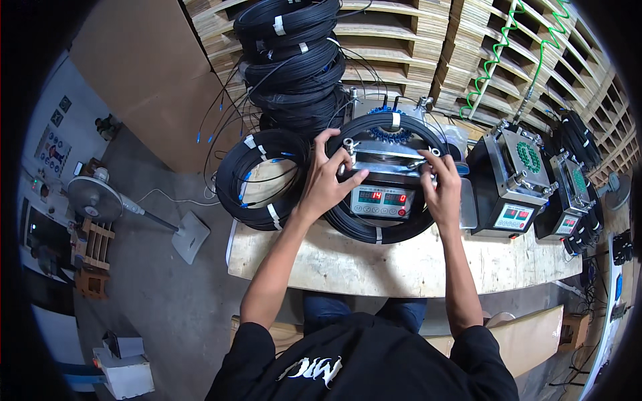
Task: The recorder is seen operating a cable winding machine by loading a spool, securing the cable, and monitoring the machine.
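A black cable coil [382, 229] with white tape bands lies around a metal winding machine [388, 175] with a red digit display on the wooden bench [401, 267]. My left hand [329, 179] grips the coil's left side by the machine's silver knobs, fingers curled over the cable. My right hand [441, 187] holds the coil's right side against the machine's edge. A second taped black coil [257, 180] lies just left of my left hand.
A tall stack of black coils [294, 60] stands behind the machine. Two more winding machines [511, 180] sit at right, with green spiral hoses [495, 60] above. Wooden pallets fill the back. A floor fan [97, 197] stands at left.
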`<state>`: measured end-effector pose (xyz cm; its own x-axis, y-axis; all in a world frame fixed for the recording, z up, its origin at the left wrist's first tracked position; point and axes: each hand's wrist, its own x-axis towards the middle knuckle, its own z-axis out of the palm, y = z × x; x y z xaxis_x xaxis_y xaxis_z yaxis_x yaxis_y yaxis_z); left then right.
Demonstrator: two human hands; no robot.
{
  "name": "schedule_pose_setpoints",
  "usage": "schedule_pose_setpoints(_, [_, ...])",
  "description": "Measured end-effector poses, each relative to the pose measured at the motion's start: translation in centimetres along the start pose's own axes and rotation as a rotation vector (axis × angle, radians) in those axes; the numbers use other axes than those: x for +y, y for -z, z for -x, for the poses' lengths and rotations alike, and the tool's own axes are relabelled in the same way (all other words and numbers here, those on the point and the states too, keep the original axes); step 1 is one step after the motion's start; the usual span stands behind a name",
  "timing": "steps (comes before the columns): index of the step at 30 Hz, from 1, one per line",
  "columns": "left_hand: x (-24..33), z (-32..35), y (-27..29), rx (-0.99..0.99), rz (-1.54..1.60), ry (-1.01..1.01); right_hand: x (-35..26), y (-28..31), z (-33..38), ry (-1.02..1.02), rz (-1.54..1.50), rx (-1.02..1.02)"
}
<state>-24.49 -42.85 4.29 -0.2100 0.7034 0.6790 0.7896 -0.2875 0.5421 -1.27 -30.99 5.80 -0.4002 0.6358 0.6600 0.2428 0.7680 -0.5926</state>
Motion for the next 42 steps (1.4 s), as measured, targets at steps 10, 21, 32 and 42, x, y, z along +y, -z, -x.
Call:
schedule_pose_setpoints(10, [-1.8,0.8,0.9,0.054,0.217,0.063,0.7,0.2,1.0,0.063,0.167,-0.096])
schedule_pose_setpoints(21, [1.4,1.8,2.1,0.142,-0.100,0.191,0.9,0.1,1.1,0.041,0.168,-0.107])
schedule_pose_setpoints(32, [0.6,1.7,3.3,0.049,0.057,0.182,0.0,-0.1,1.2,0.043,0.299,-0.156])
schedule_pose_setpoints(42, [-1.3,1.6,2.3,0.071,0.128,0.246,1.5,1.6,1.9,-0.074,-0.060,-0.033])
